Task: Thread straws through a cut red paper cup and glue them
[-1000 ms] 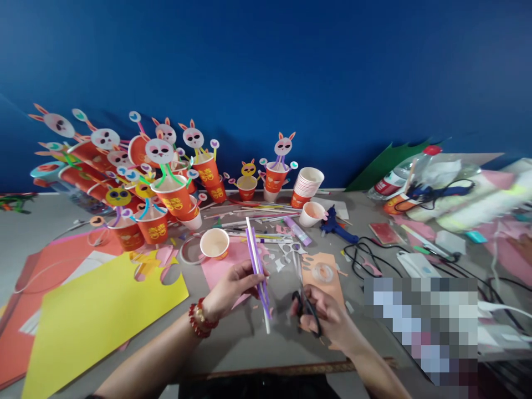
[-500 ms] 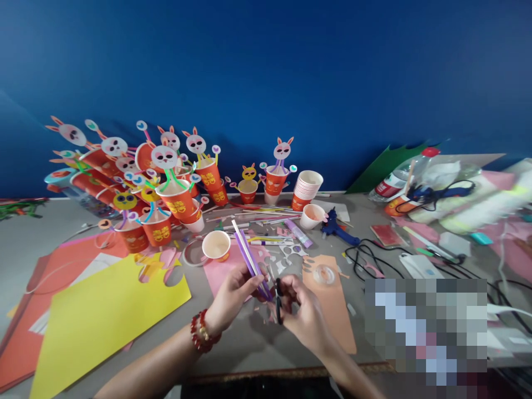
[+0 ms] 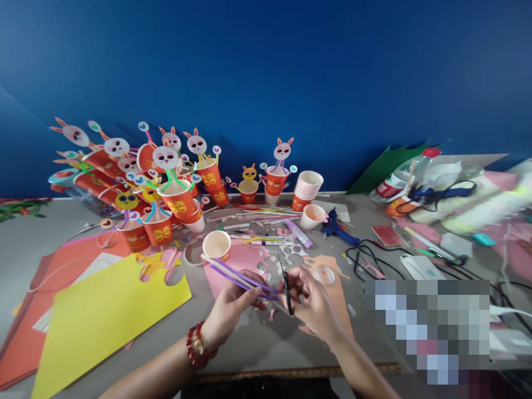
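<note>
Purple and white strips, perhaps pipe cleaners or straws [image 3: 233, 275], lie pinched between the thumb and fingers of my left hand [image 3: 236, 302], pointing up and to the left. Their right ends reach toward my right hand [image 3: 310, 299], which is closed around black-handled scissors [image 3: 287, 293]. The scissor blades point up, away from me. Whether my right fingertips also touch the strips is hard to see. Just beyond the strips' far ends, an upright paper cup [image 3: 216, 245] stands on pink paper [image 3: 245, 257].
Red cups with rabbit faces [image 3: 178, 199] crowd the left back. A cup stack [image 3: 306, 188] and blue glue gun [image 3: 338, 227] are behind my right hand. Yellow paper [image 3: 112, 310] lies left, orange paper [image 3: 332, 299] right. Black cables [image 3: 374, 252] and a bottle [image 3: 399, 180] are further right.
The strips have swung from steeply upright to a flatter slant, their far ends now further left near the cup. My right hand with the scissors has shifted slightly right and up.
</note>
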A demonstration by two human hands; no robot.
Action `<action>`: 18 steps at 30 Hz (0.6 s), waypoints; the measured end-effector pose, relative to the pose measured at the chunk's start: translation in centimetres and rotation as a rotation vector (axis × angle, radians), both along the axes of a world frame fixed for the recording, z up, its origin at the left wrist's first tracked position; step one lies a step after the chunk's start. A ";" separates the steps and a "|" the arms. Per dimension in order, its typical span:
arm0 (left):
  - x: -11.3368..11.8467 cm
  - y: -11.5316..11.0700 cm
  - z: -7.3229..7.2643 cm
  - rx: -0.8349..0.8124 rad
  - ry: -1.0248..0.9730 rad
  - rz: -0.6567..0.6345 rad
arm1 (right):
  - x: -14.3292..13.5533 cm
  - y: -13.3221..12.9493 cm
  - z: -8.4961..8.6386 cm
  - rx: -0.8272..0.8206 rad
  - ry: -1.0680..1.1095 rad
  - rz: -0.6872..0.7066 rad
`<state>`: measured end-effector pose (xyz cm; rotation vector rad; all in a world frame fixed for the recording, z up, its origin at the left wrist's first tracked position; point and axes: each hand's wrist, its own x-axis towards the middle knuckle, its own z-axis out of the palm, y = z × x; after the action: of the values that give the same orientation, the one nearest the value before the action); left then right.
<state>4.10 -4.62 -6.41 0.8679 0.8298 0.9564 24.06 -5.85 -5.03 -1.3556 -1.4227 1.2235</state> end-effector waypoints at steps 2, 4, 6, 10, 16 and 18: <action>0.0 -0.2 -0.6 -0.010 0.018 0.043 | 0.0 0.3 0.3 -0.053 0.050 0.018; 0.0 -0.4 -1.1 -0.037 0.032 0.091 | 0.0 0.4 0.3 -0.077 0.073 0.039; 0.1 -0.4 -1.2 -0.061 0.023 0.113 | -0.1 0.4 0.1 -0.072 0.075 0.061; 0.4 -0.4 -0.9 -0.064 0.013 0.121 | -0.2 -0.1 -0.6 -0.032 0.064 0.079; 0.7 -0.4 -0.6 -0.052 0.031 0.157 | -0.3 -0.5 -0.6 0.030 -0.033 0.113; 0.7 -0.4 -0.7 -0.051 0.032 0.159 | -0.3 -0.4 -0.6 0.058 -0.068 0.108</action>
<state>4.83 -4.97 -7.08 0.7835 0.9575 1.0574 23.75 -6.28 -5.66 -1.3056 -1.5852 1.2053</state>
